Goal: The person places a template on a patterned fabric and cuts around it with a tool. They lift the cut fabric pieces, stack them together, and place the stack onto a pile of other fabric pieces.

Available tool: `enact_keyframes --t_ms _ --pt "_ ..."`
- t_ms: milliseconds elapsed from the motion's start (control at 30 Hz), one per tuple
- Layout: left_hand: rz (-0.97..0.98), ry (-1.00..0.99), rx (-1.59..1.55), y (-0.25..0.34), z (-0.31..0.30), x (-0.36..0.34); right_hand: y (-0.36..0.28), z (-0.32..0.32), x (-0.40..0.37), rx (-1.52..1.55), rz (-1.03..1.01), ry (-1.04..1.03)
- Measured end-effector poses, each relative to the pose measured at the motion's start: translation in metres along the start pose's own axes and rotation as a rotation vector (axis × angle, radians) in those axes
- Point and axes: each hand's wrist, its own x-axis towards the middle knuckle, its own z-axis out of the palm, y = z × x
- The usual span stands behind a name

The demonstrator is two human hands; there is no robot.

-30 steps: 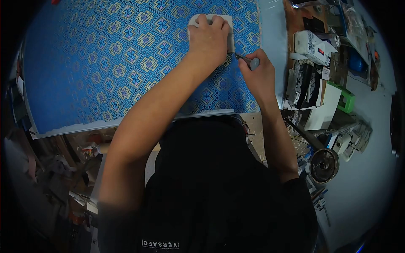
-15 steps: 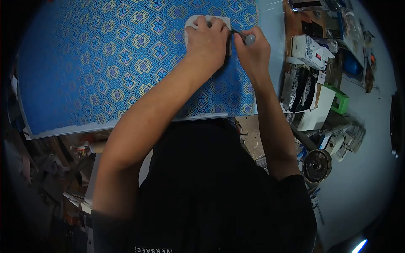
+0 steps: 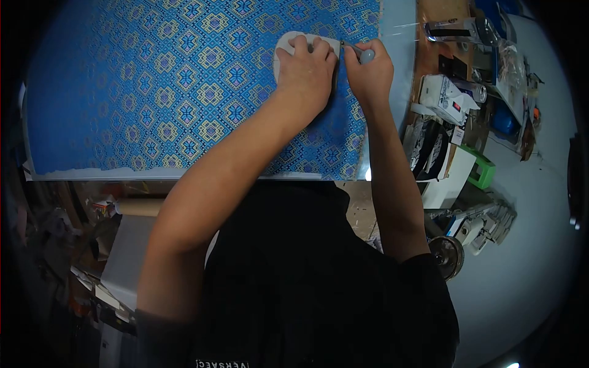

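Note:
Blue patterned fabric (image 3: 211, 92) with gold and light motifs covers the table. A pale flat template (image 3: 285, 44) with a rounded corner lies on it. Pressing down on the template is my left hand (image 3: 307, 67), its fingers spread. My right hand (image 3: 371, 67) is closed round a grey-handled tool (image 3: 366, 56), whose thin tip points at the template's right edge. The tip itself is too small to make out clearly.
To the right, a cluttered wooden shelf holds a white tissue box (image 3: 440, 98), a clear container (image 3: 457, 29) and a green plastic item (image 3: 481, 168). A round metal fan (image 3: 446, 257) stands by my right elbow. A cardboard roll (image 3: 140, 207) lies below the table's left front edge.
The whole view has shifted and turned slightly. Both hands stay at the template, and the right hand with the tool sits slightly lower in the view.

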Motion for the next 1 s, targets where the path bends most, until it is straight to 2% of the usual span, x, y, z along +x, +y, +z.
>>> enact_keyframes --t_ms 133,200,233,300,333,400,500,600,667,767,1000 --pt "-0.046 0.012 -0.014 0.004 0.001 -0.001 0.013 -0.023 0.013 0.033 -0.031 -0.181" --pt "-0.082 -0.007 -0.028 0.010 0.001 -0.002 0.028 -0.033 0.029 0.106 -0.233 -0.357" --pt "-0.101 0.008 -0.032 0.013 0.001 -0.002 0.033 -0.037 0.039 0.112 -0.248 -0.373" --pt "-0.141 0.017 -0.033 0.019 0.002 0.000 0.036 -0.045 0.060 0.052 -0.348 -0.582" --pt "-0.160 0.022 -0.048 0.021 0.004 0.001 0.035 -0.048 0.069 0.060 -0.359 -0.600" --pt "-0.194 0.018 -0.056 0.025 0.007 0.002 0.027 -0.054 0.087 0.008 -0.374 -0.785" --pt "-0.218 0.044 -0.076 0.030 0.005 0.004 0.025 -0.054 0.109 -0.023 -0.511 -0.883" --pt "-0.277 -0.034 -0.038 0.040 -0.003 0.003 0.027 -0.047 0.125 -0.011 -0.595 -0.946" --pt "-0.375 -0.108 0.032 0.048 -0.008 0.004 0.023 -0.047 0.130 -0.008 -0.612 -0.976" --pt "-0.420 -0.069 0.039 0.050 -0.009 0.006 0.017 -0.046 0.134 -0.018 -0.613 -1.021" --pt "-0.424 -0.105 0.052 0.050 -0.008 0.008 0.017 -0.041 0.143 -0.051 -0.655 -1.081"
